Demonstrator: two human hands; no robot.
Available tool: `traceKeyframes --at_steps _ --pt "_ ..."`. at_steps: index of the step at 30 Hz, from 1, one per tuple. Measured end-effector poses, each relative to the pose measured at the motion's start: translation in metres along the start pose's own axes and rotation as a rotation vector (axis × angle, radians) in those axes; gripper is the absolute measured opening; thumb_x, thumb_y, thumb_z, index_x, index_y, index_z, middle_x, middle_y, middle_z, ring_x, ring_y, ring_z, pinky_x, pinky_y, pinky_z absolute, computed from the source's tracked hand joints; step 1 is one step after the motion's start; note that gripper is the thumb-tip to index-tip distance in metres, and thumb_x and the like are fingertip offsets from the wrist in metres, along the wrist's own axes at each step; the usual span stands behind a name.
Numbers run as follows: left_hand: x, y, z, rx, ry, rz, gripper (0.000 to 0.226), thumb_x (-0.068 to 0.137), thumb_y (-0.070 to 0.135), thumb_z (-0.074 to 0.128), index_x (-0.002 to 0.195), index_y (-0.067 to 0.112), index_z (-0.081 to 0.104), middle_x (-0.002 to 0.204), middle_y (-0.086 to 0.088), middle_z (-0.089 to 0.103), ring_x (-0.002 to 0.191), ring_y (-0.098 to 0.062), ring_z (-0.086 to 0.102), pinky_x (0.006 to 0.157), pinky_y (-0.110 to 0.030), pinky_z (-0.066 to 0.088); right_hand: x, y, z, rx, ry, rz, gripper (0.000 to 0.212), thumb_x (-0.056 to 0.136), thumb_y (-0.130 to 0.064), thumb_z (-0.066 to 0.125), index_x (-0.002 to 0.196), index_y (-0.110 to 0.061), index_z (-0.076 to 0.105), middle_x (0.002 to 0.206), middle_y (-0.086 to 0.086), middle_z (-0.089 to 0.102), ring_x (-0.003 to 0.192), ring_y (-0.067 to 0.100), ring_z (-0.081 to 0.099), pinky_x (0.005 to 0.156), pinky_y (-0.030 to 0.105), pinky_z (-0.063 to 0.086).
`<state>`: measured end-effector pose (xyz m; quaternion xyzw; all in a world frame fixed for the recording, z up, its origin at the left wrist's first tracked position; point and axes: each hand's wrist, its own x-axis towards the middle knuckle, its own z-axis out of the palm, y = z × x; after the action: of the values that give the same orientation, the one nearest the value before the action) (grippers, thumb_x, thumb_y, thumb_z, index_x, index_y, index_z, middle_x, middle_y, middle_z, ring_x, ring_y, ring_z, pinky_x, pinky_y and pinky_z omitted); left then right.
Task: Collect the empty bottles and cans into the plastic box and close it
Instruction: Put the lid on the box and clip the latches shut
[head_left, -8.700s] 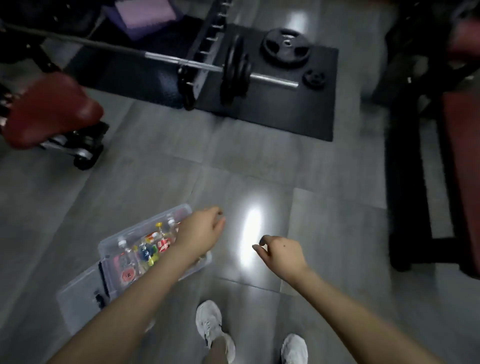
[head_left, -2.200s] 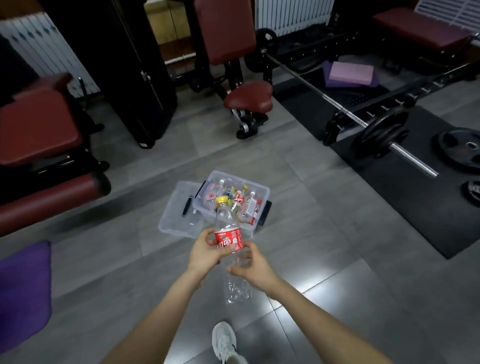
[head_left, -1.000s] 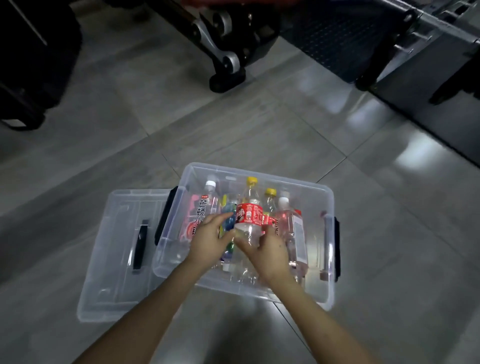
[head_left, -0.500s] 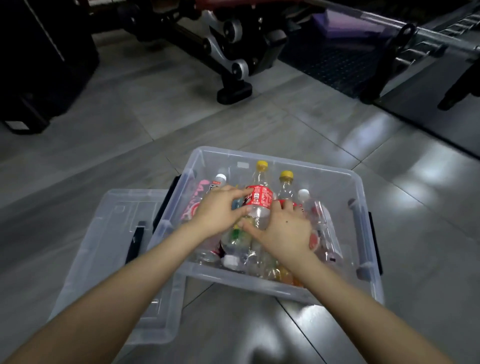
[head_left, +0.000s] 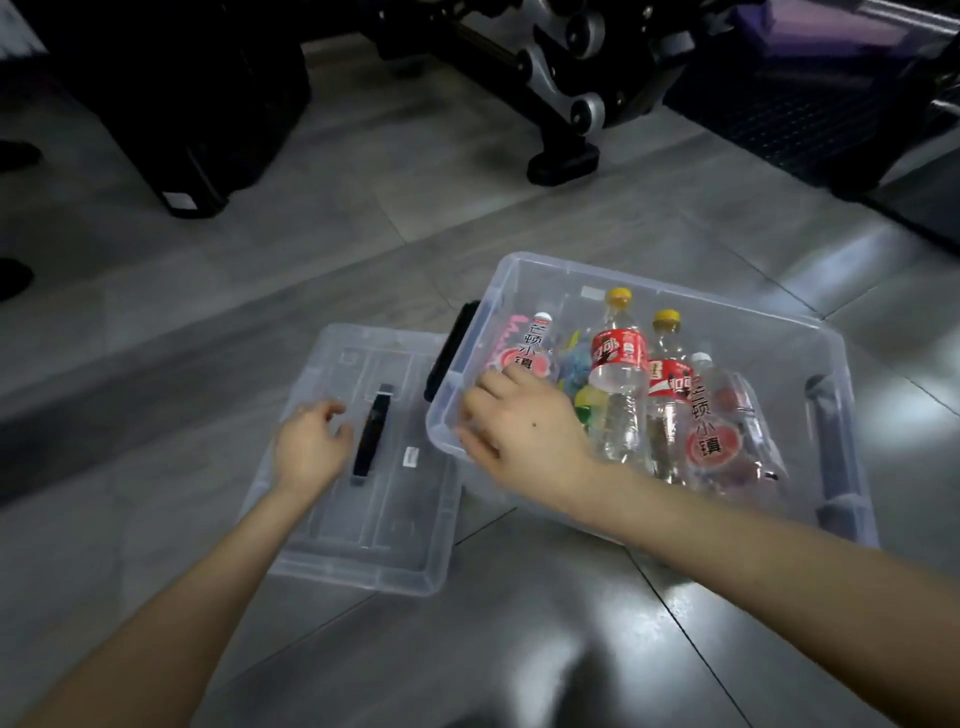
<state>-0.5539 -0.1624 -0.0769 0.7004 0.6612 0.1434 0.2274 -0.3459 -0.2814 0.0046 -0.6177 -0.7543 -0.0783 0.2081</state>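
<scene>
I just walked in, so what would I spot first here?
The clear plastic box on the grey floor, packed with bottles, one red-labelled bottle brightest in the middle. Its lid lies flat to the left, the left hand above it and the right hand over the box's near corner.

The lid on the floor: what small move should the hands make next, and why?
Probably the left hand should close on the black handle of the lid and lift it. The bottles lie in the box, the lid lies flat on the floor beside it, and the left hand hovers by the handle, holding nothing.
</scene>
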Motion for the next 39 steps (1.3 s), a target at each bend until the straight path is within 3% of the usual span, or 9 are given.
traceKeyframes --at_steps 5,9,14,18,22,26,30,32,39 --pt "0.007 -0.090 0.020 0.201 -0.149 -0.286 0.043 0.089 0.022 0.052 0.128 0.004 0.047 0.123 -0.027 0.055 0.113 -0.042 0.054 0.091 -0.040 0.046 -0.001 -0.042 0.046 -0.141 -0.165 -0.337 0.021 0.059 -0.024 0.077 0.071 -0.019 0.061 0.067 -0.001 0.059 0.064 0.020 0.056 0.055 0.025 0.043" --pt "0.014 -0.143 0.041 0.190 -0.148 -0.457 0.044 0.083 0.025 0.054 0.121 0.005 0.044 0.121 -0.027 0.053 0.113 -0.044 0.052 0.093 -0.050 0.047 -0.011 -0.059 0.067 -0.197 -0.231 -0.519 0.026 0.054 -0.014 0.072 0.077 -0.021 0.063 0.071 -0.003 0.060 0.066 0.018 0.055 0.061 0.027 0.038" --pt "0.008 -0.160 0.047 0.137 -0.161 -0.590 0.054 0.084 0.034 0.059 0.126 0.003 0.044 0.132 -0.025 0.048 0.123 -0.042 0.045 0.101 -0.048 0.039 -0.025 -0.070 0.092 -0.180 -0.446 -0.477 0.040 0.043 -0.018 0.073 0.081 -0.024 0.066 0.075 -0.005 0.062 0.067 0.017 0.058 0.055 0.022 0.044" --pt "0.007 -0.177 0.038 0.110 -0.228 -0.547 0.064 0.076 0.051 0.062 0.120 0.005 0.056 0.124 -0.024 0.056 0.116 -0.040 0.054 0.095 -0.043 0.046 -0.030 -0.080 0.103 -0.193 -0.527 -0.415 0.042 0.036 -0.019 0.074 0.077 -0.025 0.066 0.071 -0.007 0.061 0.064 0.015 0.057 0.052 0.021 0.042" --pt "0.004 -0.183 0.031 0.082 -0.258 -0.551 0.063 0.079 0.048 0.063 0.120 0.002 0.054 0.126 -0.025 0.056 0.119 -0.038 0.052 0.097 -0.039 0.046 -0.036 -0.094 0.109 -0.184 -0.580 -0.386 0.039 0.032 -0.021 0.075 0.069 -0.023 0.062 0.067 -0.006 0.059 0.061 0.015 0.057 0.049 0.020 0.040" --pt "-0.010 -0.180 0.025 -0.043 -0.178 -0.525 0.034 0.088 0.018 0.056 0.112 -0.005 0.050 0.120 -0.030 0.057 0.113 -0.041 0.055 0.092 -0.041 0.044 -0.048 -0.106 0.121 -0.122 -0.602 -0.224 0.040 0.039 -0.023 0.080 0.075 -0.018 0.063 0.072 0.000 0.062 0.064 0.018 0.060 0.047 0.021 0.041" --pt "-0.029 -0.174 0.015 0.048 -0.087 -0.450 0.029 0.090 0.010 0.050 0.113 -0.008 0.046 0.118 -0.033 0.058 0.112 -0.045 0.056 0.091 -0.046 0.045 -0.062 -0.109 0.128 -0.021 -0.776 -0.012 0.047 0.082 -0.010 0.054 0.127 -0.006 0.042 0.127 0.017 0.048 0.115 0.036 0.045 0.082 0.041 0.046" --pt "-0.031 -0.166 0.000 0.115 0.057 -0.399 0.023 0.089 0.001 0.047 0.109 -0.011 0.048 0.110 -0.035 0.060 0.105 -0.048 0.058 0.087 -0.049 0.046 -0.061 -0.107 0.124 0.011 -0.727 -0.028 0.052 0.079 -0.005 0.053 0.129 -0.006 0.040 0.132 0.018 0.045 0.119 0.038 0.043 0.086 0.044 0.046" --pt "-0.006 -0.121 -0.105 0.172 0.483 -0.108 0.010 0.082 -0.009 0.048 0.089 -0.015 0.053 0.085 -0.044 0.059 0.082 -0.052 0.055 0.071 -0.050 0.042 0.012 -0.109 0.082 0.002 -0.324 -0.154 0.064 0.048 -0.011 0.079 0.108 -0.012 0.057 0.109 0.011 0.064 0.097 0.030 0.062 0.066 0.033 0.056"
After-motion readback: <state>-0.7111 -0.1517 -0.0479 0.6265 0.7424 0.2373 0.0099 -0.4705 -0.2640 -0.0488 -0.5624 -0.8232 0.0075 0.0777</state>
